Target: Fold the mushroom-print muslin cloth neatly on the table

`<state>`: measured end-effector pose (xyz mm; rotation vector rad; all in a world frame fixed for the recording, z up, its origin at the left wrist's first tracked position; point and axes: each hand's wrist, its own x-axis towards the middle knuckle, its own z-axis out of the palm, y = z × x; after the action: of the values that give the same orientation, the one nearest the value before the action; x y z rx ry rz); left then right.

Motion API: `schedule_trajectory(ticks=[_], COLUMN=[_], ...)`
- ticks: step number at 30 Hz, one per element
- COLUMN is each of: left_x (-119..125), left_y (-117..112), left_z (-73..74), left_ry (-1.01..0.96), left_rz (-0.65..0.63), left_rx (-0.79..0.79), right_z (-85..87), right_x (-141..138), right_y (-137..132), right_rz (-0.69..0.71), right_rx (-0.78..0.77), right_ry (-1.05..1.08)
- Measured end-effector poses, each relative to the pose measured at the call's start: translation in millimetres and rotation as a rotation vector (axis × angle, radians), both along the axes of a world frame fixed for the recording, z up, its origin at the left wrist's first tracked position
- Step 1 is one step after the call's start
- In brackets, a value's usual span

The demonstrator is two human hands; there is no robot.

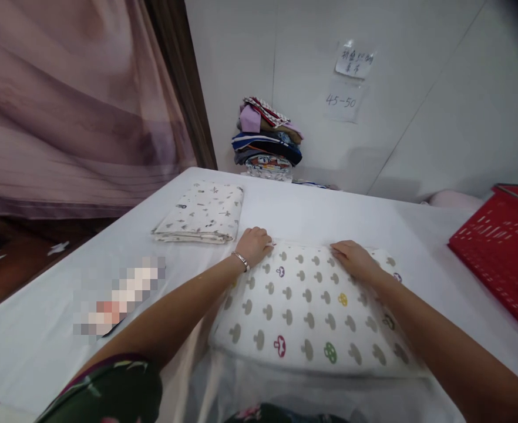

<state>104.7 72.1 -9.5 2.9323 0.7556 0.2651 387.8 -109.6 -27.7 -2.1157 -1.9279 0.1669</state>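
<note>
To the left of the left hand (254,244), and a little beyond it, lies a folded cloth with small dark prints (206,214). The left hand, wearing a bracelet (241,259), is bent with its fingers close together at the far-left corner of the mushroom-print cloth (307,305), which lies spread between and nearer than both hands. The right hand (353,258) touches its far edge, fingers together; whether either hand pinches the fabric cannot be told. A red basket (501,252) stands well to that hand's right.
</note>
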Motion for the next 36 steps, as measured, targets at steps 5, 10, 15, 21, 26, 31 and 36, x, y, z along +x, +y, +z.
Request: schedule_trajectory(ticks=[5,10,15,21,26,31,36], left_x=[0,3,11,14,11,6,1], left_y=[2,11,17,12,12,11,7], left_z=[-3.4,0.6,5.9,0.0,-3.5,3.6,12.4], left_ry=[-0.036,-0.072,-0.012,-0.034,-0.051,-0.049,-0.118], left_rz=[0.041,0.201,0.376,0.309,0.214,0.091,0.055], left_rx=[-0.035,-0.311,-0.451,-0.352,-0.293,-0.241,-0.292], right_z=[-1.3,1.6,-4.5,-10.8,-9.3,-1.9,2.4], right_x=[-7,-8,-6,-7,-6,-4,-8], right_y=[6,2,13,16,9,8,2], right_rz=[-0.043,-0.137,-0.265,-0.241,-0.165,-0.028,-0.061], right_rx=[0.031,0.105,0.026,0.037,0.084,0.052,0.083], right_ry=[-0.017,0.107,0.179,0.121,0.055,0.011,0.041])
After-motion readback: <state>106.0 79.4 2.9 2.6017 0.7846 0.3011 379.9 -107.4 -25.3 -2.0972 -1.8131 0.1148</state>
